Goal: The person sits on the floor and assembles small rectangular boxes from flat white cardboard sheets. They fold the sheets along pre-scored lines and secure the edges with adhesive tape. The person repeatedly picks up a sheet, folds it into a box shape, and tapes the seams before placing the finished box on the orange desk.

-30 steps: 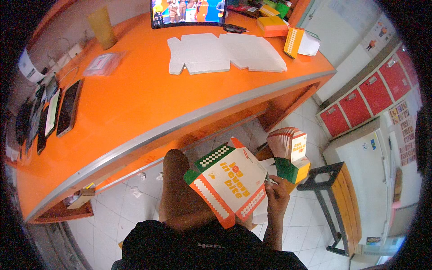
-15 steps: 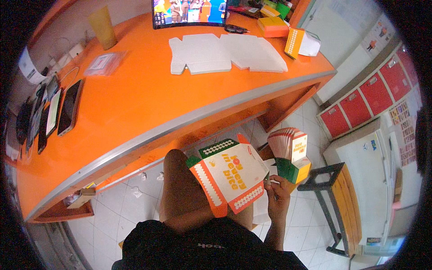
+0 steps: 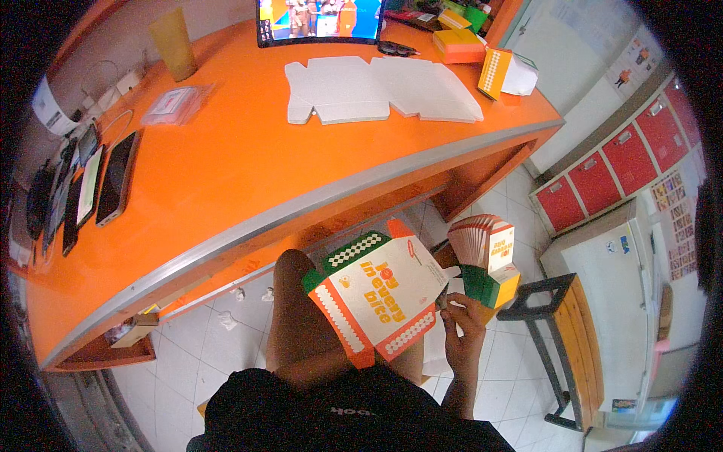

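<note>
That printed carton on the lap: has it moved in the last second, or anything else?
The flat carton has turned a little in the lap and shifted up towards the desk. The right hand still grips its edge. The left hand is hidden. The stack of cartons and the white blanks stayed put.

A fast-food shop's back area: orange surface [image 3: 226, 173], flat carton blanks [image 3: 376, 90], red lockers [image 3: 625, 158], tiled floor [image 3: 218, 346].

The left hand is hidden behind the flat printed carton [image 3: 376, 297], so whether its grip is closed cannot be told. The screen [image 3: 320, 19] at the upper middle of the frame is cut off by the top edge. At the far left, the phones [image 3: 83, 188] on the tabletop [image 3: 226, 173] fade into the dark rim.
</note>
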Tool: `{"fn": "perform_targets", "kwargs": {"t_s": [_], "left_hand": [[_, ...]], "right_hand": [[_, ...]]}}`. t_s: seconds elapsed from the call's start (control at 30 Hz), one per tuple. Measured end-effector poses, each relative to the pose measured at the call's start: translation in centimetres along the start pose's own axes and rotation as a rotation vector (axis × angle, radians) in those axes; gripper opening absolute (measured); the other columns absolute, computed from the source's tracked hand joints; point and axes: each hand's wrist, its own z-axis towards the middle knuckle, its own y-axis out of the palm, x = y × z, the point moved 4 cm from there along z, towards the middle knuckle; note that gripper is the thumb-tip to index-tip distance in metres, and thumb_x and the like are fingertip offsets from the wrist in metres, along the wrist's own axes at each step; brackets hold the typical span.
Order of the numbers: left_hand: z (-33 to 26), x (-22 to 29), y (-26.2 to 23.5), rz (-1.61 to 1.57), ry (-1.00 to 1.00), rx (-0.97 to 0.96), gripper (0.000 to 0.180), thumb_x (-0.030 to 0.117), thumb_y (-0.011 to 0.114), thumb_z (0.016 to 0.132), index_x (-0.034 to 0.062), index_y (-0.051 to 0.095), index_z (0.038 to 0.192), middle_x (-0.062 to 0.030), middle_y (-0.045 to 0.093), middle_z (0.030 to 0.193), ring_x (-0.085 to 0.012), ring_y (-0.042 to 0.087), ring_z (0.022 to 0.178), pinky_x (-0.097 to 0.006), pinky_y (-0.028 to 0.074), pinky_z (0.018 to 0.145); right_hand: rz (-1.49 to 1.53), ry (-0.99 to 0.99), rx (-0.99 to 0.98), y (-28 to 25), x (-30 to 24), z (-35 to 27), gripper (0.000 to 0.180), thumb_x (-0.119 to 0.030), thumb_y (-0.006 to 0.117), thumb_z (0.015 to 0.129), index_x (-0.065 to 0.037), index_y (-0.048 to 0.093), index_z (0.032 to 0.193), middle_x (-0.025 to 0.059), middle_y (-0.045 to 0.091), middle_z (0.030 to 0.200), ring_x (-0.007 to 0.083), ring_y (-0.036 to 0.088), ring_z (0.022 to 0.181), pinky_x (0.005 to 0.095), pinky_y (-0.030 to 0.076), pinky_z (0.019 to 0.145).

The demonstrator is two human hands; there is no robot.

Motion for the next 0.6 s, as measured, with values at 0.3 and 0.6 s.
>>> {"fn": "perform_targets", "kwargs": {"t_s": [0.3,0.6], "left_hand": [[0.6,0.3,1.0,0.088,0.016,0.073,0.046,0.022,0.058,0.087,0.0028,0.041,0.125,-0.0186,0.048,0.126,-0.0314,0.041,0.122,-0.042,0.031,0.101],[4.3,-2.4,-0.7,-0.027,-0.261,0.227,0.046,0.018,0.055,0.089,0.001,0.039,0.128,-0.0222,0.05,0.118,-0.0358,0.047,0.113,-0.041,0.033,0.099]], "right_hand": [[-0.031,-0.032,0.237,0.6,1.2,0.2,0.023,-0.001,0.069,0.07,-0.003,0.063,0.092,0.0108,0.06,0.103,0.022,0.058,0.096,0.033,0.049,0.08],[0.915,0.329,0.55,-0.8,15.9,-3.5,0.04,-0.021,0.071,0.076,-0.002,0.055,0.108,0.0111,0.055,0.107,0.0247,0.051,0.106,0.0377,0.043,0.088]]}}
